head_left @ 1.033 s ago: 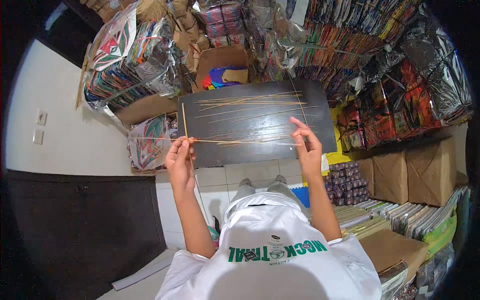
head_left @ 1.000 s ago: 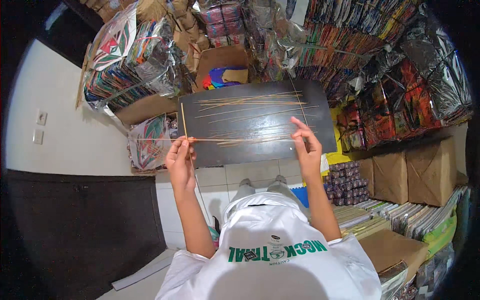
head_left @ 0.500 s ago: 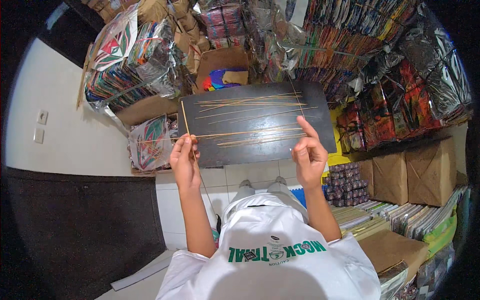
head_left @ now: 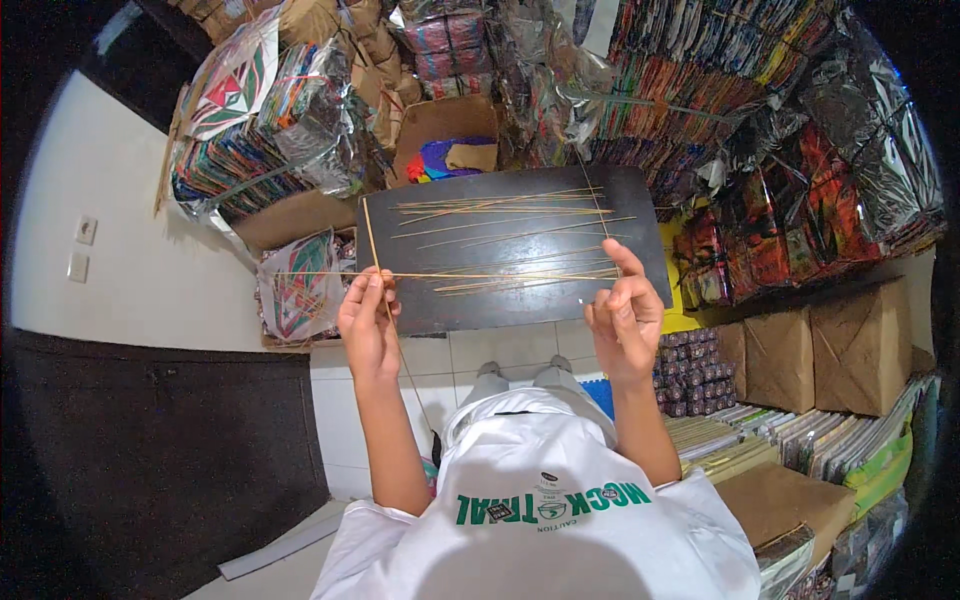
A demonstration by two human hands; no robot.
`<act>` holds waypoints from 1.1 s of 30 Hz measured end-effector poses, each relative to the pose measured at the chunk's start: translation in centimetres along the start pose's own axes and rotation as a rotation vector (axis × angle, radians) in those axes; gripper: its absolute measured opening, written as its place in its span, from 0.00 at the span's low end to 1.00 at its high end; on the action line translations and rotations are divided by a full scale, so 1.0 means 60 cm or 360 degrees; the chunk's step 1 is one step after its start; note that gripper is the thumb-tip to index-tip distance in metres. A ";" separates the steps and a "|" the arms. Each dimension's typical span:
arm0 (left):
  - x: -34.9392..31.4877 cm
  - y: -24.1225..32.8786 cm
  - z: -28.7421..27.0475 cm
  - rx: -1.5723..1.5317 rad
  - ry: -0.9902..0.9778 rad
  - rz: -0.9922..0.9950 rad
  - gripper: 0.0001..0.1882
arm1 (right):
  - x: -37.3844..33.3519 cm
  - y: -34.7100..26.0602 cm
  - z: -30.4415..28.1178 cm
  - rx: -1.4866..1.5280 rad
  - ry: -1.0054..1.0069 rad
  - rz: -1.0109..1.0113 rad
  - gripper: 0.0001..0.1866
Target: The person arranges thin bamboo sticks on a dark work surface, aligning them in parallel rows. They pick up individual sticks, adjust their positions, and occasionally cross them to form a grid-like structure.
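Both hands (head_left: 368,322) (head_left: 625,318) pinch thin sticks (head_left: 480,275) (crossed, bamboo-like).

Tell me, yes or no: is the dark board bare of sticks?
No, many thin sticks lie scattered across the dark board.

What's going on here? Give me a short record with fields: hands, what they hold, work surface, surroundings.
left hand: pinches two thin sticks where they cross
upright stick: runs up from the left hand
cross stick: lies level, reaching to the right hand
right hand: fingers at the cross stick's right end
board: dark, with loose sticks lying on it
surroundings: wrapped colourful stacks, cardboard boxes
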State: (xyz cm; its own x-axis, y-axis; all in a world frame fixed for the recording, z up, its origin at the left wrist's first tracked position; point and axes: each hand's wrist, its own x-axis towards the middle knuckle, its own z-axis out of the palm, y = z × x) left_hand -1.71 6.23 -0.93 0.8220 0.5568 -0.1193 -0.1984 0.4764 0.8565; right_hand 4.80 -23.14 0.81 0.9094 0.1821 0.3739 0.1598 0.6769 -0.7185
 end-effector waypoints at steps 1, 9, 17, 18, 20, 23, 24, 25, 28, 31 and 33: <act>0.001 0.000 -0.003 0.0009 -0.0010 -0.0007 0.08 | -0.001 0.000 -0.001 0.0027 -0.0013 0.0011 0.07; 0.001 0.005 0.000 -0.0056 -0.0015 -0.0074 0.08 | -0.003 0.004 -0.003 0.0498 -0.0131 0.0113 0.05; 0.001 0.010 0.003 -0.0054 0.0048 -0.0078 0.09 | -0.003 0.002 0.004 0.0672 -0.0066 0.0198 0.05; 0.002 0.010 0.001 -0.0046 0.0044 -0.0067 0.09 | -0.003 0.002 0.003 0.0684 -0.0069 0.0201 0.05; 0.003 0.010 -0.002 -0.0031 0.0037 -0.0045 0.09 | -0.003 0.004 0.001 0.0709 -0.0077 0.0208 0.05; 0.004 0.012 0.000 -0.0013 0.0023 -0.0027 0.08 | -0.004 0.003 -0.001 0.0731 -0.0086 0.0233 0.05; 0.005 0.012 0.001 -0.0003 0.0022 -0.0021 0.08 | -0.004 0.002 0.000 0.0714 -0.0076 0.0233 0.06; 0.004 0.013 0.001 0.0007 0.0024 -0.0012 0.08 | -0.004 0.002 0.001 0.0700 -0.0070 0.0235 0.06; 0.005 0.013 -0.003 0.0020 0.0035 0.0022 0.08 | -0.006 0.003 0.003 0.0617 -0.0065 0.0217 0.06; 0.005 0.014 -0.003 0.0012 0.0035 0.0038 0.08 | -0.007 0.004 0.002 0.0612 -0.0047 0.0216 0.06; 0.005 0.013 -0.003 -0.0004 0.0031 0.0034 0.08 | -0.007 0.005 0.002 0.0636 -0.0043 0.0214 0.06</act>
State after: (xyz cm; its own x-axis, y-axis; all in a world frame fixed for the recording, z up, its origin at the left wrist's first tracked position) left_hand -1.72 6.92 -0.37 0.8068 0.5803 -0.1107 -0.2174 0.4660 0.8577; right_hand 4.40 -22.96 0.51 0.9009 0.3026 0.3112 -0.1257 0.8682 -0.4801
